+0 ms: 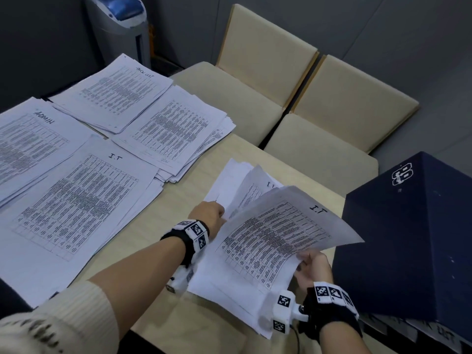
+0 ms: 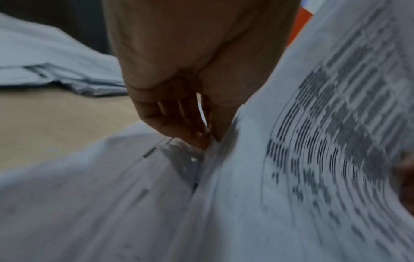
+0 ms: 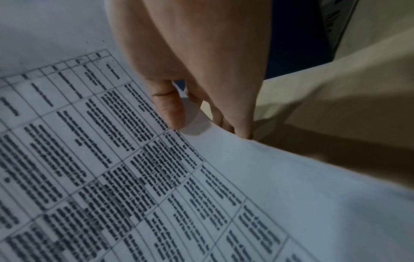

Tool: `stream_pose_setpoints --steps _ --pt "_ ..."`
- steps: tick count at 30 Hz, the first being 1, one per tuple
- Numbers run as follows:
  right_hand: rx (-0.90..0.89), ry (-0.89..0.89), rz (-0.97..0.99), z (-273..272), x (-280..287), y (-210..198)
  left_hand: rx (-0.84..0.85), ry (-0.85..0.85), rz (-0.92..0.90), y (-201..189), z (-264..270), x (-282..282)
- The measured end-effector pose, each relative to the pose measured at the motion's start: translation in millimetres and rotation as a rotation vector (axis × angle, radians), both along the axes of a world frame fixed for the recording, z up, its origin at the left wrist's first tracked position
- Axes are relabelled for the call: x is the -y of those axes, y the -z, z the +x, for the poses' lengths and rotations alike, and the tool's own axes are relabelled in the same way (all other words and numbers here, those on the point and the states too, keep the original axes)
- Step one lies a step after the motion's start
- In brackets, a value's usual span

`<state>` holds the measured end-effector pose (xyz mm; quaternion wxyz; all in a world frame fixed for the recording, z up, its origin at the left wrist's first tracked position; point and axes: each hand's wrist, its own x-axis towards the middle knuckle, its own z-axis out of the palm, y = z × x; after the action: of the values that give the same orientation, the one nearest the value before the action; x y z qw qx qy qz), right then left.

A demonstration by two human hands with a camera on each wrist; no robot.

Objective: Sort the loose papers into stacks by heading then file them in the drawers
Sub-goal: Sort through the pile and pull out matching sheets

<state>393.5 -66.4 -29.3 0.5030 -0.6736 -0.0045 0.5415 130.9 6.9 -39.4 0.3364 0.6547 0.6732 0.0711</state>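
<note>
A loose pile of printed sheets lies on the table in front of me. My right hand pinches the near right edge of a sheet headed "I.T" and holds it lifted off the pile; the right wrist view shows the thumb on top and the fingers beneath. My left hand has curled fingers pinching the sheets under the lifted one. Sorted stacks lie at the left: "I.T", "ADMIN", "TASK LIST" and one more.
A dark blue box stands at the right edge of the beige table, close to my right hand. Two cream chairs stand beyond the table. A grey and blue bin is at the back left.
</note>
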Motion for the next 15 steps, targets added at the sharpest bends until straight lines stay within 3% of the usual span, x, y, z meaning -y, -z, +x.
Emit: stream_pose_setpoints --steps 3,8,12,15 --pt "0.0 0.01 0.012 3 -1 -5 0.131 -0.037 0.057 -7 -10 -2" --pt "0.01 -0.015 0.065 2 -7 -15 0.774 -0.196 -0.136 -15 -31 -6" --pt "-0.097 -0.054 0.143 -6 -9 -21 0.857 -0.223 -0.105 -29 -30 -4" --pt "0.006 -0.048 0.143 -8 -12 -18 0.835 -0.266 -0.094 -35 -25 -2"
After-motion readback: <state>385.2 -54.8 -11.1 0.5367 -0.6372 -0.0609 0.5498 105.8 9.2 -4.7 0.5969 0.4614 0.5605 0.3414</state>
